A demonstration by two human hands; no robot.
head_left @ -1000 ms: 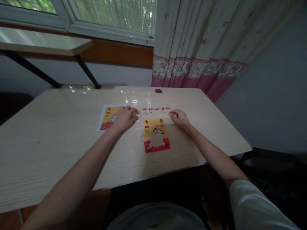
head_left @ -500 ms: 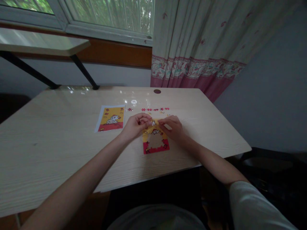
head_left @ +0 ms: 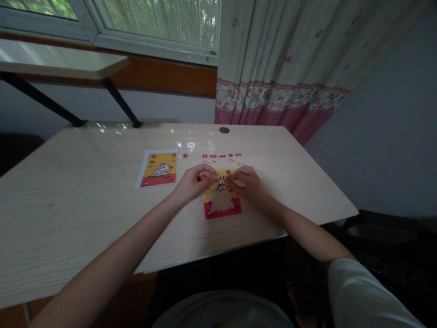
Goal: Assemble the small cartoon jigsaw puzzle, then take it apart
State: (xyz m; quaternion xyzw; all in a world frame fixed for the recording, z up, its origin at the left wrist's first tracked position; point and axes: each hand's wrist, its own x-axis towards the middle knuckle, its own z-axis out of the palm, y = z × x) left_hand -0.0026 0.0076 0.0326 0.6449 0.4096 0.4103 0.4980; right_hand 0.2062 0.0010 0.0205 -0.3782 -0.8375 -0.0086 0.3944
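Observation:
A partly filled jigsaw puzzle (head_left: 222,212) lies on the table in front of me, with a yellow upper part, a red lower border and a bare middle. Over its upper part, a small white and yellow puzzle piece (head_left: 221,180) sits between my fingertips. My left hand (head_left: 194,182) pinches it from the left, fingers curled. From the right, my right hand (head_left: 246,182) closes thumb and index finger at its other side. The fingers partly cover the piece and the puzzle's upper edges.
Several loose red pieces (head_left: 213,156) form a row beyond my hands, with yellow-white pieces (head_left: 231,160) nearer. A printed reference picture (head_left: 160,169) lies to the left. A dark round disc (head_left: 224,130) is near the table's (head_left: 102,205) back edge, below the curtain (head_left: 266,98).
Both hands have brought the puzzle piece slightly down toward me, closer to the gap in the puzzle. More of the puzzle's top edge shows now.

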